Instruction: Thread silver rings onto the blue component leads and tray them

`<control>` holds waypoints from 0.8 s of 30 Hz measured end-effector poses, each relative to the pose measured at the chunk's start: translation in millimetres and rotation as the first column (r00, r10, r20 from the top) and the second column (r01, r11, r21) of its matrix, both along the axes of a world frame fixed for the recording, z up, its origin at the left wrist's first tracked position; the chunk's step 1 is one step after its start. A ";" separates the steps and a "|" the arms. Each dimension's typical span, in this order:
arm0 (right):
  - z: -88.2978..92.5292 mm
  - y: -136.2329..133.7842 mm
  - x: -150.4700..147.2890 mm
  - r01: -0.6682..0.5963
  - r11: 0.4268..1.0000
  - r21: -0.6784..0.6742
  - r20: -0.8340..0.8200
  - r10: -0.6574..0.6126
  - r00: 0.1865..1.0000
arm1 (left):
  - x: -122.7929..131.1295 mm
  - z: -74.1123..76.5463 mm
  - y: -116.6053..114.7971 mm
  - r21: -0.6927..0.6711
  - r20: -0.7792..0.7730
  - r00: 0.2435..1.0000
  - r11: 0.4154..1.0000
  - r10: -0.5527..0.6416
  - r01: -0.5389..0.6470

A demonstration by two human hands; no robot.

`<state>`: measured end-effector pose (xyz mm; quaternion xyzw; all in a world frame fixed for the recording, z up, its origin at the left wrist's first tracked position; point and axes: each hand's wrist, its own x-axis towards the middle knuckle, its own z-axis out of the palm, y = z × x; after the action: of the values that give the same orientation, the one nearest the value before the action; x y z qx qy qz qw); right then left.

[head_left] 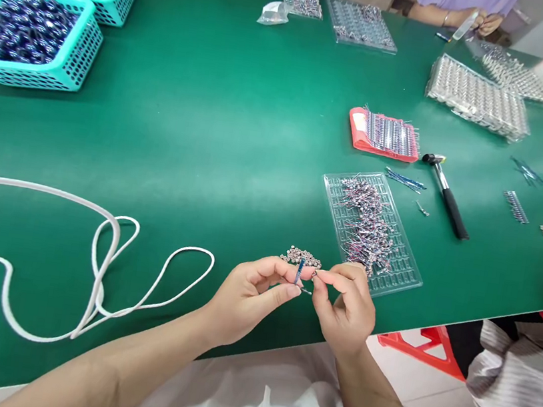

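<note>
My left hand (253,298) pinches a thin blue strip (299,271) upright between thumb and fingers, over the table's near edge. Facing it, my right hand (348,302) is closed in a pinch on a tiny metallic part (314,275), close to the strip. Whether the part touches the strip I cannot tell. Just beyond my fingertips lies a pile of small round metal pieces (297,255). Right of that, a clear plastic tray (402,262) bears a heap of small wired components (369,224), partly behind my right hand.
White cable (106,261) loops across the left. Turquoise baskets (84,46) of dark shiny parts stand at the far left. A hammer (449,198), a red pack of parts (385,135) and blue strips (405,180) lie right. Co-workers' hands (473,21) show across the table.
</note>
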<state>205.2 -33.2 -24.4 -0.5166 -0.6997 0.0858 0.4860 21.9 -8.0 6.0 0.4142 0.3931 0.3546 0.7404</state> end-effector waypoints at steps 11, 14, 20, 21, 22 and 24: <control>2.3 1.9 -2.4 0.025 0.997 0.073 0.078 -0.031 0.996 | 1.8 -0.3 3.2 -0.120 0.112 0.993 0.993 0.038 -0.024; 1.7 2.2 -2.7 0.020 0.997 0.073 0.075 -0.026 0.997 | 0.9 -3.1 1.9 -0.114 0.119 0.992 0.993 0.036 -0.023; -3.9 1.0 -1.5 -0.027 1.000 0.016 -0.038 0.028 0.999 | 0.8 -6.9 1.4 -0.152 0.144 0.988 0.988 0.052 -0.030; -4.8 0.4 -0.9 -0.056 0.998 -0.023 -0.093 0.053 0.994 | 1.3 -7.0 2.2 -0.168 0.144 0.987 0.985 0.070 -0.045; -5.5 -0.2 -0.3 -0.088 0.994 -0.064 -0.154 0.077 0.985 | 1.8 -7.1 3.2 -0.179 0.141 0.986 0.982 0.089 -0.063; -6.3 -1.3 1.0 -0.150 0.980 -0.129 -0.273 0.110 0.956 | 2.8 -7.3 4.9 -0.187 0.122 0.985 0.978 0.120 -0.096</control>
<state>206.2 -34.5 -30.6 -0.4878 -0.6527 0.2378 0.5286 24.7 -3.0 -1.4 0.2986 0.3955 0.3842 0.7790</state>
